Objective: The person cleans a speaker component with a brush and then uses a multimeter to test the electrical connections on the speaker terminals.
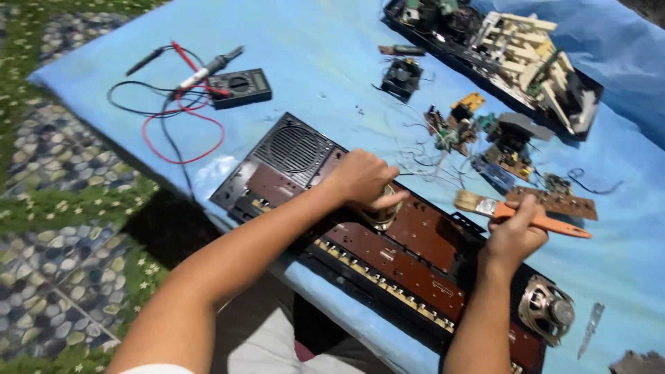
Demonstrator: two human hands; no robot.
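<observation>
Right hand (514,235) fingers closed around orange-handled paintbrush (519,213), long axis roughly level, bristles pointing left, over open keyboard chassis (388,253). Left hand (361,178) curled on round speaker (381,211) mid-chassis; chassis runs diagonally on blue table (325,62)

Right hand (514,234) grips paintbrush (521,213) (orange handle) over keyboard (409,263).

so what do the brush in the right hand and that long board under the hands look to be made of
Brush: orange handle, smooth and evenly coloured, probably plastic; a shiny band, likely metal, holds pale bristles. The right hand grips the handle.

Long board: flat, matt reddish-brown sheet with cut-outs, probably circuit-board laminate, in a black frame that looks like plastic. The left hand rests on it.
</observation>
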